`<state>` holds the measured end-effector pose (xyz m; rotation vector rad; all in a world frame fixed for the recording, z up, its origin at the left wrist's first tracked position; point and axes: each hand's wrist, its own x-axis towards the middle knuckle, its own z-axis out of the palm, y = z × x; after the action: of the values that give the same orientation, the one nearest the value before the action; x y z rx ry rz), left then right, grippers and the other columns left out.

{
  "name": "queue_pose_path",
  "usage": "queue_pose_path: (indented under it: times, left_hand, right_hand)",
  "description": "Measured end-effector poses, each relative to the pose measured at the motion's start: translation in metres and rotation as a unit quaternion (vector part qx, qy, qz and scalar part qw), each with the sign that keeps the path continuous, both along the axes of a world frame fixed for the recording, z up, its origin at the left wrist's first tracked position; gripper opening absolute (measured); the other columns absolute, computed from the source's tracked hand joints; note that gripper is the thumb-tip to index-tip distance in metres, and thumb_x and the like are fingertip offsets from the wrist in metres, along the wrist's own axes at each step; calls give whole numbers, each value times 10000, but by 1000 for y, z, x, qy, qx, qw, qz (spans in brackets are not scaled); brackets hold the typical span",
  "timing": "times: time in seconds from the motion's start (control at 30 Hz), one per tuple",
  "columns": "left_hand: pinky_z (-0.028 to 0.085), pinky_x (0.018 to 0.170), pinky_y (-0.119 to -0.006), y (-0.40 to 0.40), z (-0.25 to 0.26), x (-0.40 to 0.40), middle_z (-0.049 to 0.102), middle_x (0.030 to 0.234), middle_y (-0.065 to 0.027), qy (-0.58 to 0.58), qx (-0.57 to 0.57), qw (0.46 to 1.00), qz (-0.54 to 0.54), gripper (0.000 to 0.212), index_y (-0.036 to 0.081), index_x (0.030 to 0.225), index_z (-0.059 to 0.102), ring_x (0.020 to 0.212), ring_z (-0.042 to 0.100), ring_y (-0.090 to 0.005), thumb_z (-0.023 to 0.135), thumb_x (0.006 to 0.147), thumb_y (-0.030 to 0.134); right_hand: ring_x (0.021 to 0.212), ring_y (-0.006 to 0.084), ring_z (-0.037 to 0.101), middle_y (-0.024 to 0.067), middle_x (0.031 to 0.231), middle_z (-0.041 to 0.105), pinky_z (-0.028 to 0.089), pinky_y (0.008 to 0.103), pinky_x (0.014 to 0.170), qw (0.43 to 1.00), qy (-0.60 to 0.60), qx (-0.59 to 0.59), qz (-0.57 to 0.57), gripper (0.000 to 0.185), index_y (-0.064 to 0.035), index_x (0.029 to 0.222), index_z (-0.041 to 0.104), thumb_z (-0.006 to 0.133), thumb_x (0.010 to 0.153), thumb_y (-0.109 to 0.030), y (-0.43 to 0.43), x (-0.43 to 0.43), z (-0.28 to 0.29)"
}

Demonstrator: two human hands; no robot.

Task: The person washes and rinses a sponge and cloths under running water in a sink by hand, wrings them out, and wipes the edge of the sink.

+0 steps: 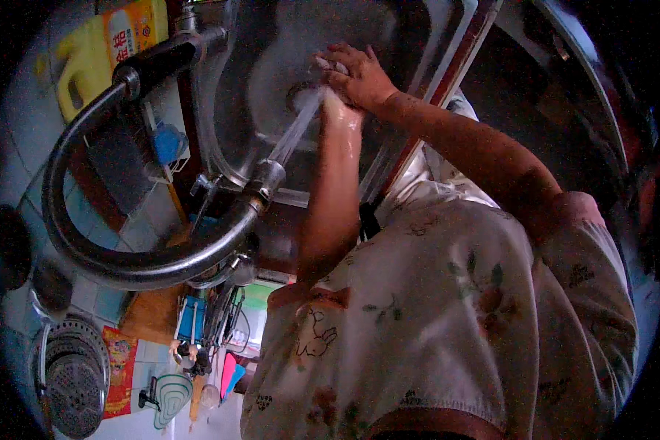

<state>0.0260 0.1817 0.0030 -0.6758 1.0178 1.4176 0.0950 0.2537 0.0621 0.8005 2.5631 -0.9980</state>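
Note:
My right hand lies over my left hand, its fingers bent around the left fingers, above a metal sink basin. Most of the left hand is hidden beneath it. Pale, wet glints show at the fingertips; whether anything is between the palms cannot be told. A stream of water runs from the nozzle of a curved metal faucet to the left hand and wrist. The left forearm is wet.
The faucet's thick curved spout arches at the left. Beyond it stand a yellow plastic jug and a wire rack with a blue item. Metal strainers and utensils are at the lower left. The counter edge runs beside my body.

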Motion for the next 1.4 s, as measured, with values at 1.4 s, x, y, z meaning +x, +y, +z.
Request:
queue_pose_path:
  times: [1.4]
  left_hand:
    - [519, 695, -323, -108, 11, 12, 633, 1039, -82, 64, -162, 983, 52, 391, 76, 1187, 528, 881, 627, -201, 508, 942, 380]
  right_hand:
    - [963, 179, 593, 75, 1136, 608, 488, 333, 825, 969, 37, -238, -47, 444, -59, 1255, 528, 633, 860, -232, 84, 24, 35]
